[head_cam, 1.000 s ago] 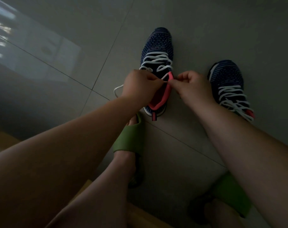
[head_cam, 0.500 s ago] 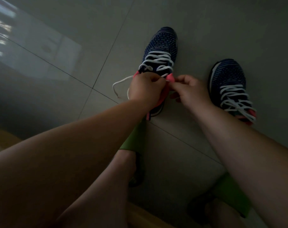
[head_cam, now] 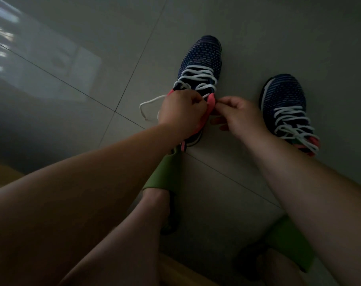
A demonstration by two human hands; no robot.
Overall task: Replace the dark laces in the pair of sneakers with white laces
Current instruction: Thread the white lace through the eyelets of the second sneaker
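Two navy knit sneakers with pink collars stand on the grey tiled floor, both threaded with white laces. The left sneaker [head_cam: 202, 58] is in the middle, the right sneaker [head_cam: 284, 96] stands apart at the right. My left hand [head_cam: 181, 112] covers the left sneaker's collar and pinches the white lace [head_cam: 148, 104], whose loose end loops onto the floor to the left. My right hand [head_cam: 239, 116] pinches the lace at the pink collar's right edge. The lace between the fingertips is mostly hidden.
My feet wear green slides: one [head_cam: 165, 174] just behind the left sneaker's heel, the other [head_cam: 289, 246] at the lower right. A wooden edge [head_cam: 175, 271] shows at the bottom. Window light reflects off the tiles at the upper left.
Both hands have shifted slightly toward me along the collar, and the left sneaker has turned a little. The loose lace loop at the left has been drawn longer across the floor.
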